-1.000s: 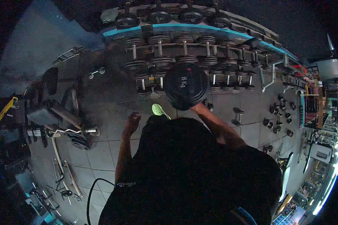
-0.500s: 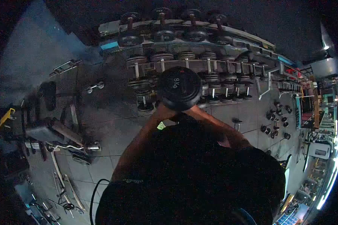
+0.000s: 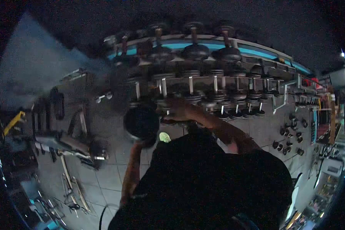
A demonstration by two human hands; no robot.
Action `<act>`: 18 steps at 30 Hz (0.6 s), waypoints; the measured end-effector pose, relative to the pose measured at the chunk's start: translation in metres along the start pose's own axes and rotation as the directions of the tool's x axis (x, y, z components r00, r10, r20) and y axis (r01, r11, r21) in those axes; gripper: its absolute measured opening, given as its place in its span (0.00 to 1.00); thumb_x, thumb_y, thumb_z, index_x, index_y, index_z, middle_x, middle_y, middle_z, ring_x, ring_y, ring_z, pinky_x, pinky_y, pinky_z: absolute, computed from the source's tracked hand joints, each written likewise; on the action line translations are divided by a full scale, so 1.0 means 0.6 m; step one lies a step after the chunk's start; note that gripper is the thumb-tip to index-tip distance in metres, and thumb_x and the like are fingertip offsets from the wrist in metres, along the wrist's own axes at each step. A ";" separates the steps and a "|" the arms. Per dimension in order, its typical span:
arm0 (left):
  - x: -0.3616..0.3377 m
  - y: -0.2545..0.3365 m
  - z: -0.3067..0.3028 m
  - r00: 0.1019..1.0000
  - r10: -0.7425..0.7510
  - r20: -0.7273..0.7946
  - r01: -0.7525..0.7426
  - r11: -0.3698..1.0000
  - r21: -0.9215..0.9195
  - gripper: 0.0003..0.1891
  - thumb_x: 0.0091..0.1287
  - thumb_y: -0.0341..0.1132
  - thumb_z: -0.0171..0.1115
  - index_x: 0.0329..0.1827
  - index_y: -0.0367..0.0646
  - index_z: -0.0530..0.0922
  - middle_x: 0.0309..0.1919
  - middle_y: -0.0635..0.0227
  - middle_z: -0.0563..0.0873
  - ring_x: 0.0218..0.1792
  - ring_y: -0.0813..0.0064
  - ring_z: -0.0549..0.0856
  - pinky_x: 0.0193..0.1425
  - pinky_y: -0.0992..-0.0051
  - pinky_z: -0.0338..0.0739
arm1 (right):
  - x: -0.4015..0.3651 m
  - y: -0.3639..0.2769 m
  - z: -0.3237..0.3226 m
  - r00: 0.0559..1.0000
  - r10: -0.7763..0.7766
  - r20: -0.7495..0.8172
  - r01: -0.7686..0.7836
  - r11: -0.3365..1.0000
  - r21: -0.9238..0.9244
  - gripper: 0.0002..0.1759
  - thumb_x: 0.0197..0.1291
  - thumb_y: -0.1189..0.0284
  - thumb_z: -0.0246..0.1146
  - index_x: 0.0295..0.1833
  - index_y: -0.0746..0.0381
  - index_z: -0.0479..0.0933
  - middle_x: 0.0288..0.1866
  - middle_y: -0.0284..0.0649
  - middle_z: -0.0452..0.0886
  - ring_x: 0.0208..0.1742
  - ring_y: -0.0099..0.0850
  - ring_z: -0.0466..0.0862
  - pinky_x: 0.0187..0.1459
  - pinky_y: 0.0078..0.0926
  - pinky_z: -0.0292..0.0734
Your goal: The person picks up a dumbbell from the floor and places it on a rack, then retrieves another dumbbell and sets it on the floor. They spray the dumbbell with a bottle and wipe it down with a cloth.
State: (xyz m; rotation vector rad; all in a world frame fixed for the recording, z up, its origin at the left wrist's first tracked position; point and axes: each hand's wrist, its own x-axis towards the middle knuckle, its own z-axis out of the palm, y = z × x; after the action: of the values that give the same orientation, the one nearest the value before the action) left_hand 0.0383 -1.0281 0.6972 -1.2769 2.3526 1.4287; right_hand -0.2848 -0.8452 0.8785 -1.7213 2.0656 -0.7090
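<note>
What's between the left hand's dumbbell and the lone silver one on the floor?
In the head view, only bare floor shows between the held dumbbell and the silver dumbbell.

A large round black dumbbell (image 3: 142, 122) is in the left hand (image 3: 144, 144), left of the right hand (image 3: 177, 109). Beyond them, a long turquoise-striped metal rack (image 3: 176, 46) bears rows of black round-headed dumbbells (image 3: 195, 52). On the grey tiled floor (image 3: 117, 153), a black padded bench (image 3: 55, 141) stands left and small black dumbbells (image 3: 282, 131) lie right.

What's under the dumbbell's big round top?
The left wrist shows just below the dumbbell. The round black end hides the handle and left fingers, so their grip can't be seen.
</note>
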 end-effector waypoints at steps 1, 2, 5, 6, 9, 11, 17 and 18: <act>-0.016 -0.021 0.001 0.995 -0.094 -0.035 0.093 0.996 -0.011 0.35 0.63 0.48 0.74 0.70 0.43 0.71 0.68 0.58 0.75 0.68 0.55 0.74 0.73 0.54 0.68 | -0.022 0.035 -0.027 0.983 0.134 0.124 -0.140 0.989 0.040 0.31 0.62 0.54 0.71 0.67 0.56 0.77 0.66 0.51 0.79 0.67 0.45 0.79 0.67 0.44 0.74; -0.021 -0.026 0.003 0.986 -0.159 -0.058 0.159 0.987 -0.016 0.35 0.63 0.48 0.74 0.70 0.43 0.71 0.68 0.58 0.75 0.68 0.56 0.74 0.73 0.54 0.68 | -0.055 0.075 -0.059 0.901 0.325 0.287 -0.387 0.901 0.197 0.29 0.61 0.56 0.72 0.64 0.57 0.80 0.62 0.51 0.82 0.63 0.45 0.83 0.63 0.43 0.78; -0.112 -0.052 0.022 0.902 -0.413 -0.125 0.403 0.910 -0.097 0.34 0.63 0.48 0.74 0.69 0.43 0.72 0.67 0.58 0.75 0.67 0.56 0.74 0.72 0.54 0.68 | -0.155 0.259 -0.144 0.943 0.327 -0.055 -0.316 0.937 0.150 0.17 0.60 0.70 0.69 0.55 0.63 0.83 0.49 0.47 0.88 0.52 0.40 0.88 0.53 0.37 0.83; -0.141 -0.051 0.036 0.870 -0.474 -0.134 0.461 0.880 -0.118 0.34 0.63 0.48 0.74 0.69 0.43 0.72 0.67 0.58 0.75 0.67 0.56 0.74 0.72 0.54 0.68 | -0.175 0.282 -0.205 0.828 0.533 -0.173 -0.492 0.839 0.233 0.15 0.60 0.76 0.65 0.53 0.65 0.83 0.47 0.45 0.88 0.51 0.38 0.88 0.54 0.36 0.83; -0.242 -0.038 0.086 0.772 -0.620 -0.144 0.595 0.783 -0.181 0.34 0.63 0.48 0.74 0.69 0.43 0.72 0.66 0.58 0.75 0.67 0.56 0.74 0.71 0.54 0.68 | -0.199 0.490 -0.335 0.665 0.506 -0.549 -0.486 0.852 0.196 0.10 0.63 0.80 0.61 0.47 0.68 0.85 0.45 0.43 0.89 0.47 0.31 0.88 0.53 0.30 0.82; -0.299 -0.023 0.131 0.722 -0.681 -0.121 0.653 0.729 -0.205 0.34 0.63 0.48 0.74 0.68 0.43 0.72 0.66 0.58 0.75 0.66 0.56 0.74 0.71 0.55 0.68 | -0.165 0.541 -0.422 0.606 0.518 -0.604 -0.506 0.837 0.210 0.13 0.67 0.70 0.66 0.52 0.67 0.84 0.47 0.43 0.89 0.47 0.30 0.88 0.52 0.28 0.82; -0.374 0.016 0.216 0.657 -0.752 -0.053 0.719 0.646 -0.254 0.33 0.63 0.47 0.74 0.67 0.43 0.72 0.65 0.59 0.75 0.65 0.56 0.74 0.70 0.55 0.68 | -0.031 0.676 -0.463 0.572 0.808 0.143 -0.765 0.462 0.449 0.46 0.64 0.40 0.64 0.77 0.59 0.66 0.80 0.50 0.63 0.77 0.43 0.66 0.75 0.48 0.62; -0.372 0.016 0.221 0.659 -0.751 -0.047 0.718 0.646 -0.259 0.32 0.63 0.47 0.74 0.67 0.43 0.72 0.64 0.59 0.75 0.65 0.56 0.74 0.70 0.55 0.68 | -0.020 0.668 -0.453 0.621 0.771 0.140 -0.719 0.489 0.494 0.48 0.64 0.38 0.63 0.78 0.58 0.64 0.83 0.49 0.57 0.81 0.45 0.59 0.77 0.51 0.55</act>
State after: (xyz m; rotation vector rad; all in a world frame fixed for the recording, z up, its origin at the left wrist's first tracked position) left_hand 0.1330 -0.7894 0.7372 -2.1310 1.3964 1.3227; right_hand -0.7574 -0.7401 0.8634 -0.3793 2.1293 -0.9171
